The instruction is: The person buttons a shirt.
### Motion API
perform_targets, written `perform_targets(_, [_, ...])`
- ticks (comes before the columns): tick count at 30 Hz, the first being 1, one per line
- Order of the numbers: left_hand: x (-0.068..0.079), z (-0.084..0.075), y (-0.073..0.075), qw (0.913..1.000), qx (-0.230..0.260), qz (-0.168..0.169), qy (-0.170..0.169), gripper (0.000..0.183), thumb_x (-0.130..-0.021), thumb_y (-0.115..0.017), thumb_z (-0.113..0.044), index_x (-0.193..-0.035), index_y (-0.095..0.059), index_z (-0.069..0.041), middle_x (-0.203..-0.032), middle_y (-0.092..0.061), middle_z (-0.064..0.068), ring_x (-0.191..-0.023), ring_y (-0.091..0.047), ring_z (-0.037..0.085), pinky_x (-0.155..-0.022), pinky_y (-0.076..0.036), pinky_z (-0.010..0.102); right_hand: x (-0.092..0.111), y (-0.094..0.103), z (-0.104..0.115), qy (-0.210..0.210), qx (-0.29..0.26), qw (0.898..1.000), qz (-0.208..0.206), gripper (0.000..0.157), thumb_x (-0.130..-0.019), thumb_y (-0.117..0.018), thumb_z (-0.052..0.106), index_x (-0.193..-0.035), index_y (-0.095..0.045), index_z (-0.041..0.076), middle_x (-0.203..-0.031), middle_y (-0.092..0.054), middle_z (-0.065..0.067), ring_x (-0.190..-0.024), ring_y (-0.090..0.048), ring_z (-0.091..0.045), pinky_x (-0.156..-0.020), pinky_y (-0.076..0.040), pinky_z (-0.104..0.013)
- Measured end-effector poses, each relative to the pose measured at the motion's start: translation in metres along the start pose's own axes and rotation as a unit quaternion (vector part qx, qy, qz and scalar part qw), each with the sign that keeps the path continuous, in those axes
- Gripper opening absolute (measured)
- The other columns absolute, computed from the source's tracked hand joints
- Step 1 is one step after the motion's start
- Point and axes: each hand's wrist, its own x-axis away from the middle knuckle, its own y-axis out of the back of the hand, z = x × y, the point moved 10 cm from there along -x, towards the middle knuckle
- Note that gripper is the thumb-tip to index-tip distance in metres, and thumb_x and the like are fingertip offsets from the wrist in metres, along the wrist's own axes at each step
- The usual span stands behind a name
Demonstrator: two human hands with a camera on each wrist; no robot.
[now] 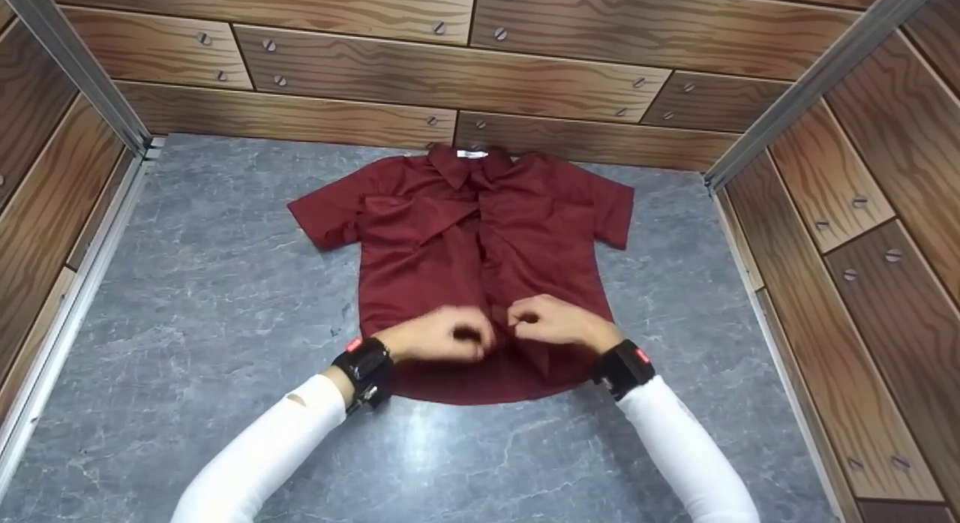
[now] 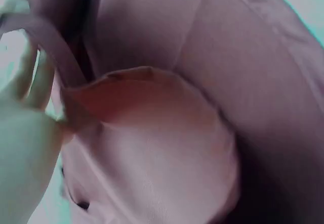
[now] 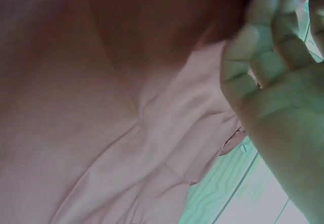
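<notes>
Left fingers [image 2: 43, 81] and right fingers [image 3: 239, 68] appear to pinch the maroon shirt [image 1: 420, 275] low on its front; it lies beneath and beyond them on the bench [image 1: 225, 298]. Closing the front seems in hand, next needing both edges aligned between them.

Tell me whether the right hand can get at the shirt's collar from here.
Probably yes: the right hand is over the lower front of the shirt, and nothing stands between it and the collar. The collar lies farther forward, though, so the hand would likely have to reach out.
</notes>
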Motion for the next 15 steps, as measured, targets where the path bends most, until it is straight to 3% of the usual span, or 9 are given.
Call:
perform_targets(3, [0.004, -0.007, -0.029, 0.9918, -0.078, 0.101, 0.000, 0.012, -0.091, -0.070, -0.019, -0.101, -0.076, -0.015, -0.114, -0.069, -0.001, -0.110, -0.060, 0.010, -0.093, -0.043, 0.026, 0.001, 0.004, -0.001, -0.008, -0.019, 1.000, -0.011, 0.006, -0.091, -0.059, 0.014, -0.086, -0.064, 0.015, -0.080, -0.055, 0.009, -0.077, -0.053, -0.009, -0.074, -0.045, -0.029])
perform_targets(5, [0.006, -0.005, -0.040, 0.9830, -0.126, 0.134, 0.009, 0.012, -0.092, -0.070, -0.026, -0.100, -0.079, -0.022, -0.118, -0.070, -0.007, -0.112, -0.059, 0.005, -0.090, -0.037, 0.025, 0.001, 0.005, 0.000, -0.008, -0.027, 0.999, -0.016, 0.006, -0.091, -0.060, 0.015, -0.088, -0.065, 0.014, -0.081, -0.056, 0.009, -0.078, -0.053, -0.009, -0.074, -0.045, -0.029])
perform_targets(6, [0.006, -0.004, -0.042, 0.9815, -0.136, 0.134, 0.015, 0.012, -0.093, -0.070, -0.028, -0.099, -0.080, -0.025, -0.117, -0.070, -0.009, -0.112, -0.059, 0.004, -0.089, -0.037, 0.024, 0.000, 0.004, 0.001, -0.005, -0.028, 0.999, -0.016, 0.006, -0.091, -0.060, 0.015, -0.089, -0.065, 0.014, -0.082, -0.057, 0.009, -0.078, -0.054, -0.009, -0.074, -0.045, -0.029])
perform_targets(8, [0.003, -0.001, -0.035, 0.9842, -0.144, 0.099, 0.027, 0.013, -0.096, -0.069, -0.028, -0.098, -0.080, -0.022, -0.112, -0.072, -0.007, -0.107, -0.061, 0.005, -0.090, -0.041, 0.023, -0.001, 0.000, 0.004, 0.003, -0.023, 1.000, -0.005, 0.006, -0.092, -0.060, 0.015, -0.090, -0.066, 0.013, -0.083, -0.057, 0.009, -0.079, -0.054, -0.008, -0.075, -0.046, -0.028])
perform_targets(11, [-0.003, 0.006, -0.006, 0.9888, -0.140, -0.013, 0.051, 0.015, -0.099, -0.067, -0.024, -0.097, -0.078, -0.015, -0.099, -0.071, -0.002, -0.093, -0.066, 0.010, -0.085, -0.051, 0.027, -0.001, -0.012, 0.009, 0.012, -0.013, 1.000, 0.026, 0.009, -0.092, -0.061, 0.014, -0.093, -0.069, 0.011, -0.085, -0.060, 0.009, -0.081, -0.055, -0.007, -0.077, -0.048, -0.028])
perform_targets(13, [-0.005, 0.013, 0.017, 0.9809, -0.156, -0.089, 0.075, 0.015, -0.101, -0.066, -0.022, -0.096, -0.075, -0.011, -0.095, -0.069, 0.001, -0.090, -0.064, 0.016, -0.083, -0.053, 0.033, 0.000, -0.024, 0.011, 0.009, -0.011, 0.998, 0.064, 0.013, -0.093, -0.060, 0.016, -0.095, -0.072, 0.012, -0.087, -0.064, 0.010, -0.082, -0.058, -0.005, -0.078, -0.050, -0.027])
perform_targets(15, [-0.005, 0.023, 0.034, 0.9671, -0.184, -0.135, 0.112, 0.016, -0.102, -0.064, -0.023, -0.100, -0.074, -0.011, -0.101, -0.067, 0.003, -0.095, -0.062, 0.021, -0.087, -0.050, 0.039, 0.001, -0.034, 0.010, -0.010, -0.017, 0.995, 0.102, 0.019, -0.097, -0.060, 0.023, -0.095, -0.076, 0.014, -0.087, -0.069, 0.011, -0.082, -0.062, -0.005, -0.078, -0.052, -0.027])
